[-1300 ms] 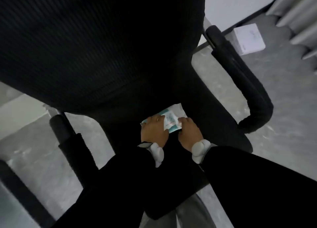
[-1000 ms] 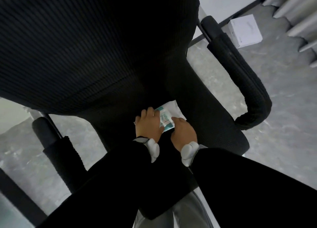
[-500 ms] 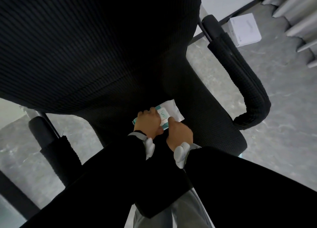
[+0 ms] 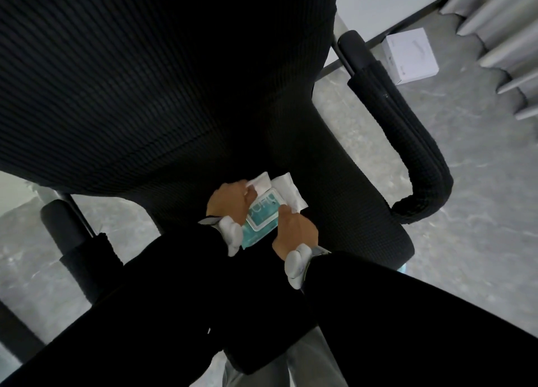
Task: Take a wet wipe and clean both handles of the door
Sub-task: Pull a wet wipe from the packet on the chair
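— Rising off the pack since the earlier frames: a white sheet, apparently a wet wipe (image 4: 260,180), is now standing clear of the teal wipe pack (image 4: 260,216), where before only the closed pack was showing between the hands. The left hand (image 4: 228,203) is pinching this sheet between thumb and fingertips and is drawing it up toward the chair's backrest.

— And what is the right hand (image 4: 295,232) doing?

— It is staying low, with its fingers curling onto the pack's near right edge. It is holding the pack down on the chair seat (image 4: 355,211), so the pack is not lifting with the sheet.

— Is the sheet coming fully free?

— That is not resolving here. Its lower end is disappearing behind the left hand's fingers, so it may be trailing from the opening still.

— What is this meaning for the task?

— Taking a wipe, the first step, is looking nearly complete. The pack is lying on the seat, and the wipe is sitting in the left hand just above it. Neither door handle is showing in this view, so by this judgement the cleaning is not yet beginning. The person is probably going to have to turn away from the chair, wipe in hand. Also showing are the chair's armrest (image 4: 407,142) and, beyond it, a white box (image 4: 410,56) on the grey floor (image 4: 480,211).
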Action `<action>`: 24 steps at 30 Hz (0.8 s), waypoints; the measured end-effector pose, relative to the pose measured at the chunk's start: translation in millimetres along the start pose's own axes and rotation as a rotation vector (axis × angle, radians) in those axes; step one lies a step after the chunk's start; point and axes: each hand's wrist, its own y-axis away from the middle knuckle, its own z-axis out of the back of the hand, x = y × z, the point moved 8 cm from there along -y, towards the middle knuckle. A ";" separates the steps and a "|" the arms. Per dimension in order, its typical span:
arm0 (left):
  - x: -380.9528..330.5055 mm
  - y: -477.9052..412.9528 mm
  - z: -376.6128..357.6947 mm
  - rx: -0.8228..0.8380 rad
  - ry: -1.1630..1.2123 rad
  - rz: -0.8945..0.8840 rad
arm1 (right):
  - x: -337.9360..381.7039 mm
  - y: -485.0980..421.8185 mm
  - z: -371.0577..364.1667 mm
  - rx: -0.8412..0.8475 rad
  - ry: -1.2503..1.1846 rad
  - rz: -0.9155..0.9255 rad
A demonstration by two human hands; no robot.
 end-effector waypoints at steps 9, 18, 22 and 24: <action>-5.7 20.6 -0.2 -0.169 -0.169 -0.122 | -3.6 -5.6 7.3 -0.131 -0.214 0.040; 3.6 31.0 -16.7 0.001 0.295 -0.154 | 14.1 0.1 1.9 -0.108 -0.279 0.268; 7.9 31.9 -14.4 -0.027 0.292 -0.140 | 20.0 -2.6 -1.3 -0.103 -0.285 0.296; 11.6 32.3 -13.5 -0.061 0.260 -0.138 | 15.1 -8.5 2.8 -0.148 -0.321 0.193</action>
